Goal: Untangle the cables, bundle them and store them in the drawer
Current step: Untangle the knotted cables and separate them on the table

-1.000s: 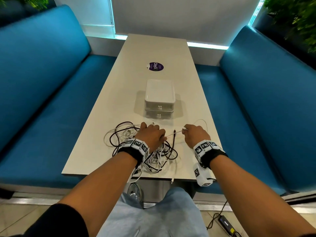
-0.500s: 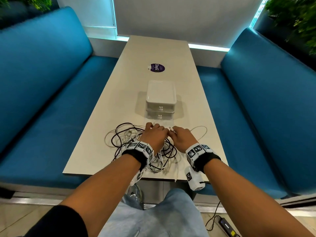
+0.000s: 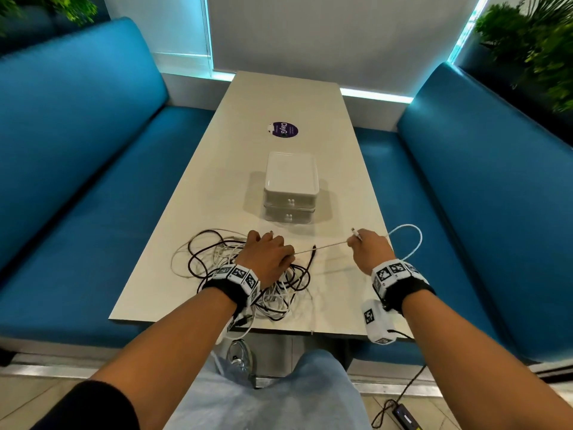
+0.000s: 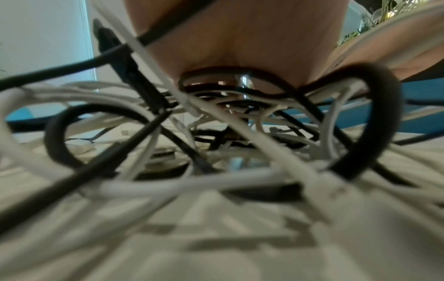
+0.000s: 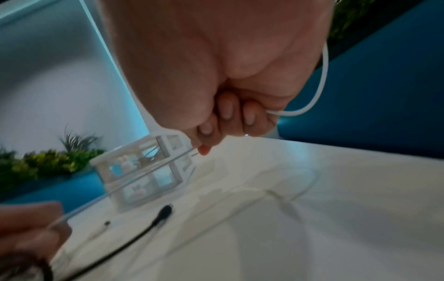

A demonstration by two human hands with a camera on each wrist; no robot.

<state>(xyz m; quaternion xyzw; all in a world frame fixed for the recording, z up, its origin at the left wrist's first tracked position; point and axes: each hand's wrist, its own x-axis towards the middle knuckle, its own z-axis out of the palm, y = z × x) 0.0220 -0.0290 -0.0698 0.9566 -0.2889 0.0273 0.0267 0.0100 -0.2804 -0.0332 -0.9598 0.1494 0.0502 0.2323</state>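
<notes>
The right hand [image 3: 369, 249] is pinching a white cable [image 3: 322, 245] taut, fingers curled around it. The left hand [image 3: 266, 256] is pressing the tangle [image 3: 248, 274] on the desk [image 3: 279, 97], apparently pinching that cable too. Pulling should probably be slow, easing snagged loops.

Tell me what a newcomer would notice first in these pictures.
First, the tangle of black and white cables heaped at the near end of the table, with the left hand resting on it. Next, the white cable stretched taut from that hand to the right hand, which grips it, a loop arcing off to the right. Behind them stands a small white drawer unit, both drawers shut.
</notes>
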